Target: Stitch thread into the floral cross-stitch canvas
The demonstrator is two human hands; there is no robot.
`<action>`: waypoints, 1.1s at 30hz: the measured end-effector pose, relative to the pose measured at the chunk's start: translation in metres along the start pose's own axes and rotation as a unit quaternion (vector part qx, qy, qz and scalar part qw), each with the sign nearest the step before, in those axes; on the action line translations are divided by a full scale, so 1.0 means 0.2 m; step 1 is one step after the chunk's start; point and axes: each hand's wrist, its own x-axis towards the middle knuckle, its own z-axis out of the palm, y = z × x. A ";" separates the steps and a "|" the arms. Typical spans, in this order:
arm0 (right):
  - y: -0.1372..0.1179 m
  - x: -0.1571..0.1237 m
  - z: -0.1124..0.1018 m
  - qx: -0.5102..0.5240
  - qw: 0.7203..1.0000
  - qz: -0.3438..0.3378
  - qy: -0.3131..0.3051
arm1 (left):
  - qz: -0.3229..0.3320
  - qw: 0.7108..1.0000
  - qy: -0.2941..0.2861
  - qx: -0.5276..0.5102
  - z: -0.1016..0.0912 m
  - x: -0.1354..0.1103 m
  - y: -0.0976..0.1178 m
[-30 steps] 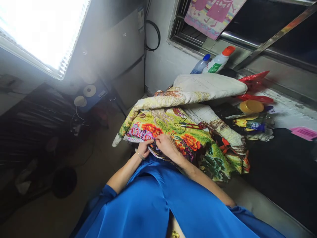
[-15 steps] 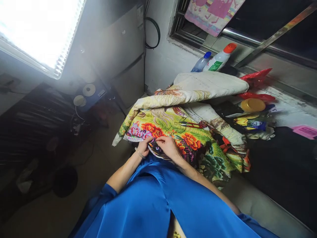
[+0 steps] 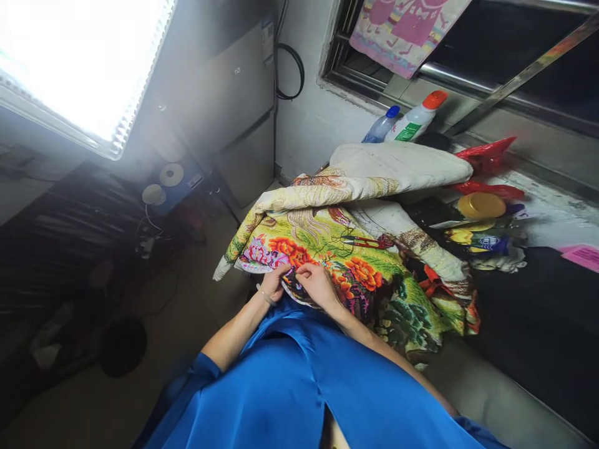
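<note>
A cross-stitch cloth with orange and pink flowers on green is spread over my lap and the surface ahead, its far part rolled and folded. My left hand grips its near edge between thumb and fingers. Just to the right, my right hand is held low over a dark patch of the stitching, thumb and forefinger pinched together. What the pinch holds is too small to make out. Red-handled thread snips lie on the cloth beyond, beside a tangle of dark thread.
Behind the cloth stand a bottle with an orange cap and a blue-capped bottle. A gold-lidded jar and red plastic bag are at the right. A bright lamp hangs upper left; a fridge stands behind.
The view has shifted slightly, so most things appear a little lower. My right hand's pinched fingers have moved slightly; my left hand keeps its hold on the cloth edge.
</note>
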 end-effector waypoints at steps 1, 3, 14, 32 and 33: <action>0.00 0.00 0.00 -0.002 1.000 0.000 0.000 | -0.001 1.000 0.001 0.002 0.00 0.00 0.00; -0.01 -0.01 0.00 -0.005 1.000 -0.004 -0.001 | -0.007 1.000 0.005 0.006 0.02 -0.02 0.01; -0.01 -0.03 0.00 -0.097 0.992 -0.077 0.027 | -0.010 0.999 0.035 0.008 0.11 -0.08 0.05; 0.03 -0.02 0.01 -0.149 0.980 -0.128 0.041 | -0.038 0.999 0.012 0.010 0.08 -0.05 0.04; 0.02 -0.02 0.01 -0.147 0.980 -0.129 0.041 | -0.041 0.999 0.012 0.011 0.08 -0.05 0.04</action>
